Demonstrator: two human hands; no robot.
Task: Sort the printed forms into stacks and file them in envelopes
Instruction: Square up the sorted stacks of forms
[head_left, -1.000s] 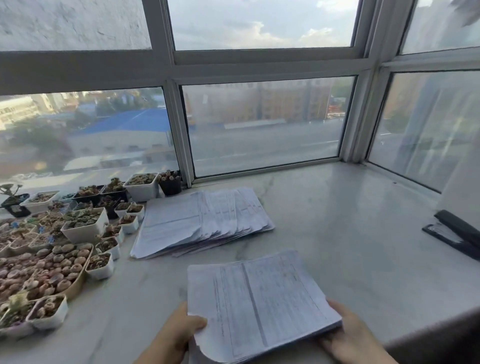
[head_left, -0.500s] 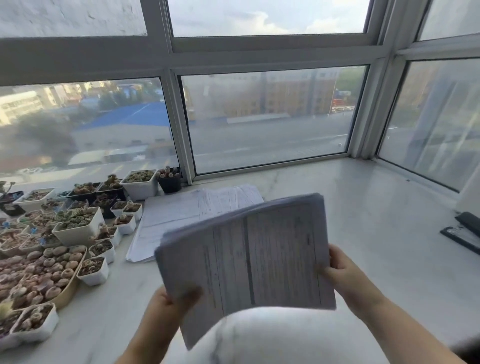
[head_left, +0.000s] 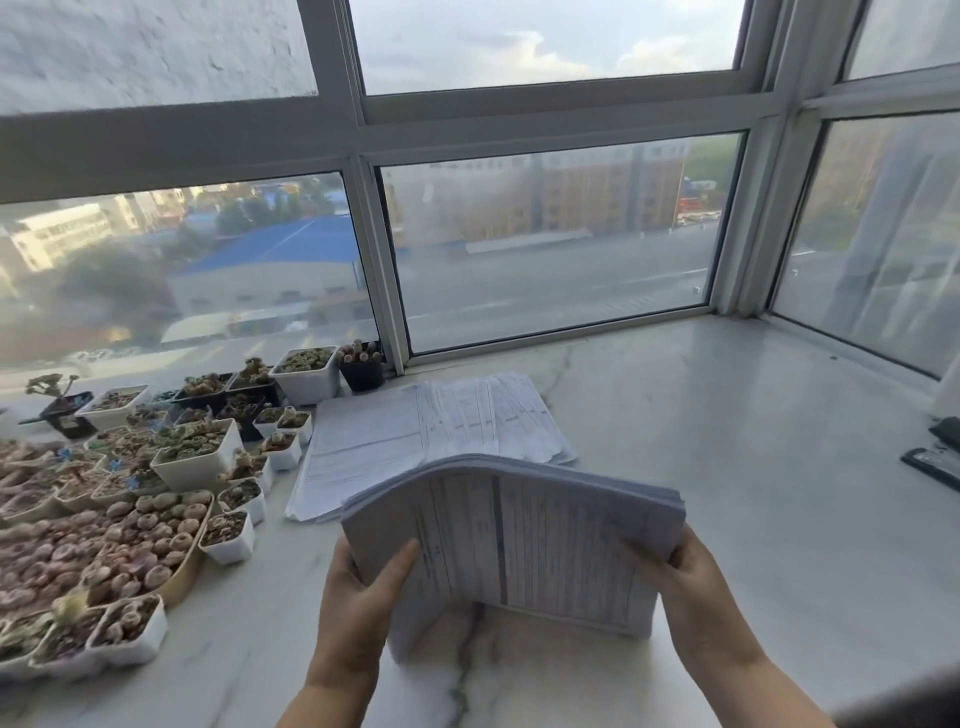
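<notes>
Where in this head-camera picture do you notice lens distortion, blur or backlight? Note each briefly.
Head view: the window frame bows, a wide-angle effect; daylight enters from behind the glass, so the held stack of forms looks bluish and dim; the print on it is too soft to read; the buildings outside look hazy; both hands, left hand and right hand, appear fairly sharp.

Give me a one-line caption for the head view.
Both hands, left and right, hold a stack of forms on edge on the marble sill, near fanned papers.

Soft daylight enters through the windows (head_left: 550, 244); wide-angle bending at edges, outside view hazy.
</notes>
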